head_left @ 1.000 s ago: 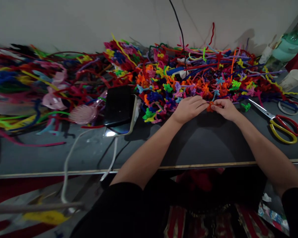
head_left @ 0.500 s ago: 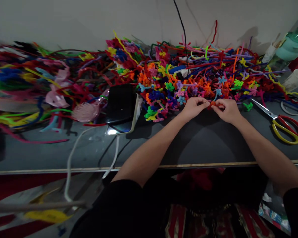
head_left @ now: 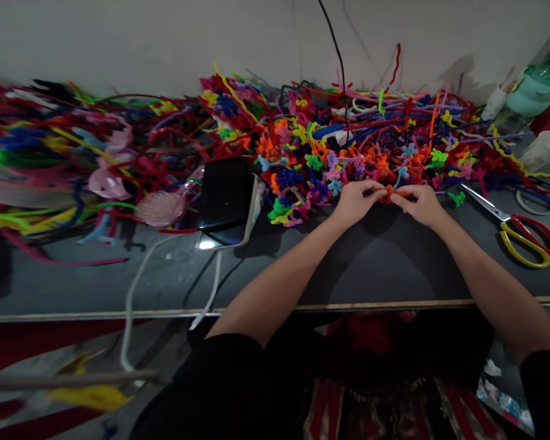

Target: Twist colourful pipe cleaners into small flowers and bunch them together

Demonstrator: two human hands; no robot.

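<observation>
Between my two hands is an orange pipe cleaner, bent into a small shape whose outline my fingers partly cover. My left hand pinches its left side between thumb and fingers. On the other side my right hand is closed on its right part, where an orange length runs under the fingers. Just beyond the fingertips lies a heap of pipe cleaner flowers in many colours. A light blue flower sits close behind the orange piece. One green twisted piece lies right of my right hand.
Scissors with red and yellow handles lie open at the right. A paper cup stands behind them. Left of my arms are a black phone on another device, a pink hairbrush and a white cable. Loose pipe cleaners fill the back left.
My fingers have shifted slightly around the orange pipe cleaner, and more of its right-hand length shows now. Both hands stay in nearly the same place. The view has moved a little.
</observation>
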